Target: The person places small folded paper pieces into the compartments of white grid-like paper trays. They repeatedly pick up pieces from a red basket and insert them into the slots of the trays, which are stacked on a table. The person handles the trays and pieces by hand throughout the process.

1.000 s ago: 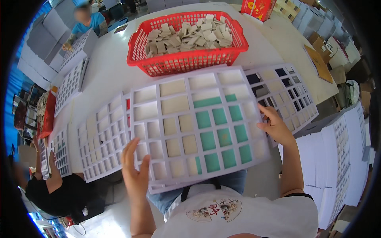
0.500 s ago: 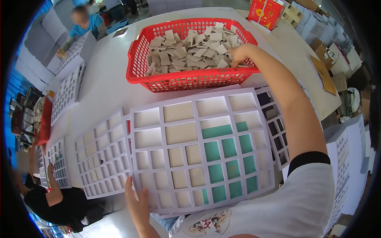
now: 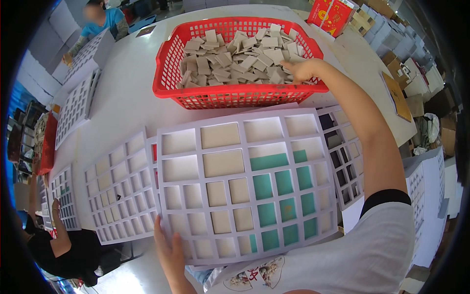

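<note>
A white grid tray [image 3: 248, 116] with many rectangular compartments lies in front of me, tilted slightly. Some compartments show beige tiles [image 3: 223, 164], and others show a green surface [image 3: 267, 213]. My left hand [image 3: 170, 250] grips the tray's lower left edge, thumb on top. Beyond the tray stands a red plastic basket [image 3: 235, 92] heaped with loose grey-beige tiles [image 3: 235, 59]. My right hand [image 3: 307, 70] reaches over the basket's right side, index finger stretched out onto the tiles. Its other fingers are partly hidden, and no tile shows lifted in it.
A second white grid tray [image 3: 117, 196] lies to the left, another [image 3: 338, 147] under my right arm. Stacked grid trays [image 3: 88, 54] stand far left, near a person in blue [image 3: 105, 22]. Someone in black [image 3: 58, 245] works at lower left. A red box [image 3: 333, 15] sits far right.
My right hand has shifted slightly right within the basket, and its index finger is now straighter. The view has shifted a little. My left hand keeps its place on the tray.
</note>
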`<state>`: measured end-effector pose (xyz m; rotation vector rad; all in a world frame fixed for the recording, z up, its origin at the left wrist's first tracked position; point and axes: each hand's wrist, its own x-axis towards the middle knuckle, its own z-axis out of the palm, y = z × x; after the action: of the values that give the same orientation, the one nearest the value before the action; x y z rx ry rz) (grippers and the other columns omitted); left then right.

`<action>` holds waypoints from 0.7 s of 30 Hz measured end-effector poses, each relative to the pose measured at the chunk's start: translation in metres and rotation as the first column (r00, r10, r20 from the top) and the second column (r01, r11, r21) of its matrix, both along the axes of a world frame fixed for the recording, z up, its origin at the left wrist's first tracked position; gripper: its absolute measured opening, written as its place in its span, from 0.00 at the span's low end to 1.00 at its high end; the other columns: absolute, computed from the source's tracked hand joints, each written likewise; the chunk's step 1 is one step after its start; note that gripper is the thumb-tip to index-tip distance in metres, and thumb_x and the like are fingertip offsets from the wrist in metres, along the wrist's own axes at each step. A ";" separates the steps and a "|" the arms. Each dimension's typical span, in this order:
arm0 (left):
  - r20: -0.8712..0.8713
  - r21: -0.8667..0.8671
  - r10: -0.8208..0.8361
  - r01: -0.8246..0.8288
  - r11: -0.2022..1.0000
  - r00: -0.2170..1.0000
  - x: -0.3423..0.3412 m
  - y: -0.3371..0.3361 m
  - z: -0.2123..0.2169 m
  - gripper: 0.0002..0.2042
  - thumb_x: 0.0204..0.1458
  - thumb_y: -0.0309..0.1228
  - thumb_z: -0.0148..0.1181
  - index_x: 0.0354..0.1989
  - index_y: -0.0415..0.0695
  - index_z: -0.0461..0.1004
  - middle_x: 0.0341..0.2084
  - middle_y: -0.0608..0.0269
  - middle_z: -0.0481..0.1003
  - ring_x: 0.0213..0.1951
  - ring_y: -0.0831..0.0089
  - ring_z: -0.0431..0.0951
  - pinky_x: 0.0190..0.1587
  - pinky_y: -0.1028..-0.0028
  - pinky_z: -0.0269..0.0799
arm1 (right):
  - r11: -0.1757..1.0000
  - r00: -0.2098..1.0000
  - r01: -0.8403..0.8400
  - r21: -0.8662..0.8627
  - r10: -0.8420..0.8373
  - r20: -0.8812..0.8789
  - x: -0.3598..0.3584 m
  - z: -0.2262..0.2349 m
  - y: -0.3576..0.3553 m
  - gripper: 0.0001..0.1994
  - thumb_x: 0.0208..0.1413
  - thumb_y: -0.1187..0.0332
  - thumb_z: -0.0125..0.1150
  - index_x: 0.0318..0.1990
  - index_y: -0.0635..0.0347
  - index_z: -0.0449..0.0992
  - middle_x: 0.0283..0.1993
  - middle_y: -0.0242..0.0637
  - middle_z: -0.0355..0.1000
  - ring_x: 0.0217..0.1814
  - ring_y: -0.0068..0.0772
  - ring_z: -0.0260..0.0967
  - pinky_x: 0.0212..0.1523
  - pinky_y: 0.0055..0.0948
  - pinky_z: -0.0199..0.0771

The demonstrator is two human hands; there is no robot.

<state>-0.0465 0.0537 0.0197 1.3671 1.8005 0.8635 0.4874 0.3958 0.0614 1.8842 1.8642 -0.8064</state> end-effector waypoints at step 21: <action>-0.056 -0.113 -0.047 0.040 0.993 0.997 -0.013 -0.022 -0.002 0.27 0.58 0.28 0.55 0.67 0.42 0.63 0.67 0.50 0.61 0.69 0.51 0.59 0.69 0.63 0.52 | 0.693 0.754 0.481 0.537 -0.014 -0.657 0.021 0.019 -0.022 0.43 0.40 0.71 0.73 0.69 0.49 0.62 0.65 0.46 0.65 0.61 0.38 0.68 0.57 0.32 0.70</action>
<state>-0.0593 0.0322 0.0182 1.3676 1.8278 0.6958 0.5084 0.3735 0.0802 2.6324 2.5945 -1.0021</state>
